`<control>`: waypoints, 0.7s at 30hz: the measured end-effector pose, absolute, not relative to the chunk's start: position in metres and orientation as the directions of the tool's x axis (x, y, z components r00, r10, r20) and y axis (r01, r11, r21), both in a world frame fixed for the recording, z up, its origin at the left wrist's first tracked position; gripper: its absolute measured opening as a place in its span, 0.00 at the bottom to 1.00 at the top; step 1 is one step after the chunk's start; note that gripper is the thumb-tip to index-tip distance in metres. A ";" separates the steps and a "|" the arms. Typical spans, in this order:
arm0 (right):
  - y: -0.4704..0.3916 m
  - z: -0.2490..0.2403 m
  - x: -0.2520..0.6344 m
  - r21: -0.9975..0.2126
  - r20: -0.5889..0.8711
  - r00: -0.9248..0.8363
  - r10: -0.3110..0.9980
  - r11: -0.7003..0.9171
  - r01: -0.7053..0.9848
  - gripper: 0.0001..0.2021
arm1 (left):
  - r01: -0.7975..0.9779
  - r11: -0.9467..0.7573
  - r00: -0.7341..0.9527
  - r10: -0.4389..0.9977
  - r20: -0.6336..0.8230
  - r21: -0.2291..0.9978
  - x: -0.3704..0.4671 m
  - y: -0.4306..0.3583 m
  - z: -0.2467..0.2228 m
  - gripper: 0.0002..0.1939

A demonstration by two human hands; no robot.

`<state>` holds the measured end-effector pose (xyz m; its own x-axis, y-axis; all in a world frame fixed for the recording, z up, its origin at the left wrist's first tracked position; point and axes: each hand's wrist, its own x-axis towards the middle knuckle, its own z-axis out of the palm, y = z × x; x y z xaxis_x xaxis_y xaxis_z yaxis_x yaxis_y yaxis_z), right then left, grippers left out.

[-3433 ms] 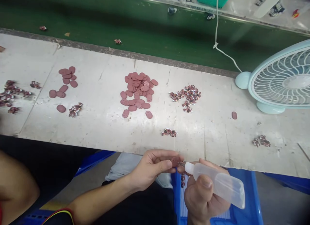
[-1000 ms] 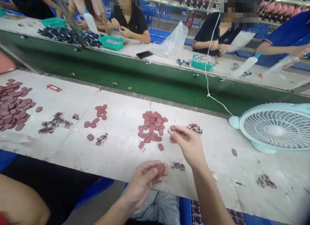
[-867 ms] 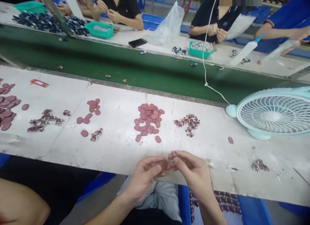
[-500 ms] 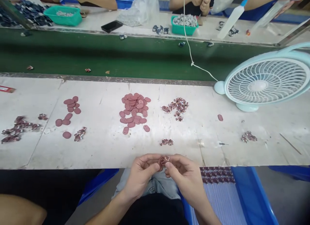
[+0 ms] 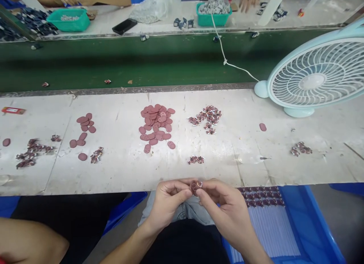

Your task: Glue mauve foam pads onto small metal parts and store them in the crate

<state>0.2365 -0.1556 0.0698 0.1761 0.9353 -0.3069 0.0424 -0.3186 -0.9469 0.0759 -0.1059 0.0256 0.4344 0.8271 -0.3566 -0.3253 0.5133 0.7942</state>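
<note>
While your L hand (image 5: 170, 201) & R hand (image 5: 226, 203) jointly pinch a small brown pc. (image 5: 195, 186) by the table's (image 5: 125, 171) near edge, est. done: similar pcs. (image 5: 264, 197) in a few rows in the blue bin (image 5: 314, 214); est. left: oval discs (image 5: 155, 127) & brown-white bits (image 5: 211, 114), loose on table.

Text, brand or number: not possible to read any.
At the far left of the near table (image 5: 119, 173), a white label (image 5: 11, 110) on a flat red-orange packet (image 5: 21, 111), with any print too small and blurred to make out. On some of the reddish oval pieces (image 5: 171, 145), small dark dots, not recognisable as letters or digits. On the black phone (image 5: 124, 26) and on the round hub (image 5: 313, 81) of the pale blue fan (image 5: 298, 112), nothing legible from this view.
</note>
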 end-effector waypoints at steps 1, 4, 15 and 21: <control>-0.156 0.071 0.237 -0.947 -0.307 0.171 0.936 -0.318 0.037 0.11 | -0.320 0.499 0.439 0.831 -0.341 0.805 0.075 -0.106 0.026 0.04; -0.157 0.073 0.238 -0.948 -0.315 0.157 0.936 -0.319 -0.001 0.11 | -0.303 0.476 0.463 0.831 -0.309 0.825 0.073 -0.105 0.027 0.06; -0.160 0.065 0.236 -0.959 -0.283 0.189 0.940 -0.282 -0.032 0.08 | -0.291 0.479 0.457 0.830 -0.319 0.828 0.074 -0.107 0.032 0.05; -0.165 0.059 0.234 -0.952 -0.306 0.226 0.925 -0.295 -0.083 0.08 | -0.277 0.487 0.441 0.830 -0.341 0.828 0.078 -0.107 0.032 0.04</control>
<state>0.2338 -0.1651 0.0589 0.2256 0.9249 -0.3061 -0.0833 -0.2948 -0.9519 0.0775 -0.1069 0.0320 0.4407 0.8303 -0.3411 -0.2769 0.4872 0.8282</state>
